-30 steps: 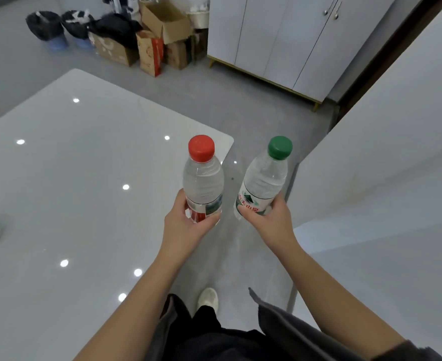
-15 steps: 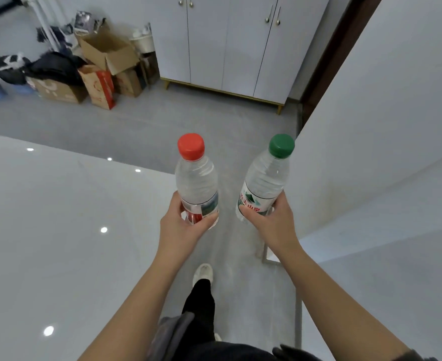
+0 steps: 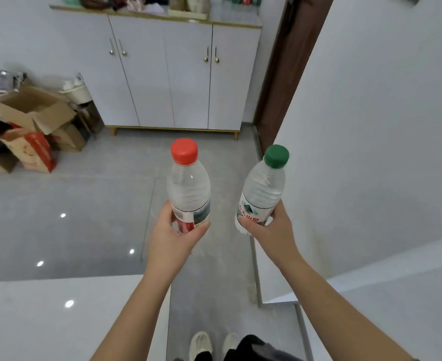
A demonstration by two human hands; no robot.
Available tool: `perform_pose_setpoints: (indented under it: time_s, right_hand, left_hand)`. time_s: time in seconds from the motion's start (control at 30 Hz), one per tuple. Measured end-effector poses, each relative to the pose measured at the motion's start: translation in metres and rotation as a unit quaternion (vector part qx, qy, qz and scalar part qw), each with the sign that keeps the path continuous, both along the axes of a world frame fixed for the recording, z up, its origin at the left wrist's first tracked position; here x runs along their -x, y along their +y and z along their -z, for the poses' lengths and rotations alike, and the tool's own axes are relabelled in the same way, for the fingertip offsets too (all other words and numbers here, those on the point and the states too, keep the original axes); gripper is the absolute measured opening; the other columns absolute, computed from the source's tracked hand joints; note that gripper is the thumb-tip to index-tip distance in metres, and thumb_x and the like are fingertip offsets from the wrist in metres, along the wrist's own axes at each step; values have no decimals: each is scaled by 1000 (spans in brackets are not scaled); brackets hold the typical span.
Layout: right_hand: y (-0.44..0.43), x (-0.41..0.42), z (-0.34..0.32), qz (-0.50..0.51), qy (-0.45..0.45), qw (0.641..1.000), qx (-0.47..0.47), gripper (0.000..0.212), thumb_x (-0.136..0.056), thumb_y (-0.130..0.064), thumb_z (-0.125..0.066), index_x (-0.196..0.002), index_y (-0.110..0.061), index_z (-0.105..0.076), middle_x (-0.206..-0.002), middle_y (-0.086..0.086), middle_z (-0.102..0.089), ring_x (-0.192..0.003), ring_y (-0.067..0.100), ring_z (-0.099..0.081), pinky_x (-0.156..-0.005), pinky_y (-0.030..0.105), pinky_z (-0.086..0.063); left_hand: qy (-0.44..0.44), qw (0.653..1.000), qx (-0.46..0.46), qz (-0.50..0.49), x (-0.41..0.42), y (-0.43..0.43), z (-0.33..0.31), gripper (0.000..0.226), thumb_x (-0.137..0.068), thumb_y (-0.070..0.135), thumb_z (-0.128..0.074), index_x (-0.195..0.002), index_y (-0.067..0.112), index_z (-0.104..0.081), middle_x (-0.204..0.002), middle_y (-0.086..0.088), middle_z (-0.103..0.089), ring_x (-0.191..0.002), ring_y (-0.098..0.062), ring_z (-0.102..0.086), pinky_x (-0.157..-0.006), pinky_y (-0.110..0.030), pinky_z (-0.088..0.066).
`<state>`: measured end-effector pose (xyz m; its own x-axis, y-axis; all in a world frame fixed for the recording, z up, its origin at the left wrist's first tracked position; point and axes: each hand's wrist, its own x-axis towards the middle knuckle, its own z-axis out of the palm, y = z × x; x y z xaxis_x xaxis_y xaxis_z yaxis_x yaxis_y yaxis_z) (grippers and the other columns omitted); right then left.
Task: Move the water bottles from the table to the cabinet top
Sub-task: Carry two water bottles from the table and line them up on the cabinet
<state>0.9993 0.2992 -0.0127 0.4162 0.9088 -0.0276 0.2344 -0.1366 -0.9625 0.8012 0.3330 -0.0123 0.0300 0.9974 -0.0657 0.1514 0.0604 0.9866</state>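
Shoes (image 3: 213, 343) at 6 o'clock on grey floor (image 3: 105, 194). White counter (image 3: 58, 321) at 7 o'clock, near edge. Left hand (image 3: 171, 237): fingers wrapped around lower part of red-cap bottle (image 3: 188, 188), upright, held in air over floor. Right hand (image 3: 274, 230): fingers wrapped around base of green-cap bottle (image 3: 263, 194), tilted slightly right, just beside wall (image 3: 371, 126). Bottles apart. Cardboard boxes (image 3: 32, 113) at 10 o'clock. White cabinet (image 3: 178, 74) at 12 o'clock, far; top carries clutter, blurred.

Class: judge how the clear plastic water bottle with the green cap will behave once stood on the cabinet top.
The clear plastic green-capped bottle looks full, so probably weighty. Tall and narrow, it may tip if nudged. Its round body would likely roll if toppled.
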Motion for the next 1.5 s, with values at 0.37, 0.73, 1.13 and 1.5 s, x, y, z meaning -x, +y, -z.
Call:
perform_pose_setpoints:
  time_s: [0.37, 0.73, 1.13, 1.5]
  right_hand:
    - [150, -84, -1, 16, -2, 999, -41, 57, -71, -17, -85, -117, -32, -56, -106, -19, -66, -94, -5, -63, -73, 9, -50]
    - [262, -136, -16, 45, 8, 997, -62, 59, -72, -20, -84, -115, -42, -50, -102, -28, -62, -94, -11, -61, -77, 13, -49]
    - [417, -157, -23, 84, -13, 994, -73, 51, -70, -18, -85, -96, -47, -52, -93, -27, -65, -87, -9, -63, -73, 17, -52]
    - [581, -163, -43, 110, -9, 988, -108, 50, -72, -14, -83, -99, -44, -55, -95, -24, -68, -90, -3, -66, -78, 28, -58]
  left_hand:
    - [10, 999, -25, -26, -94, 135, -5, 42, -70, 14, -85, -101, 25, -59, -81, 21, -68, -73, 5, -63, -64, -11, -47]
    - [-6, 999, -33, -31, -146, 244, -26, 48, -72, 16, -84, -113, 22, -60, -98, 11, -71, -84, 0, -68, -67, -12, -51]
    - [-44, 998, -38, 5, -169, 426, -19, 49, -72, 16, -84, -111, 28, -59, -97, 16, -72, -91, -6, -69, -83, -31, -55]
    - [-31, 997, -59, 34, -179, 603, -49, 51, -70, 17, -85, -112, 29, -59, -93, 19, -71, -86, 1, -67, -70, -14, -51]
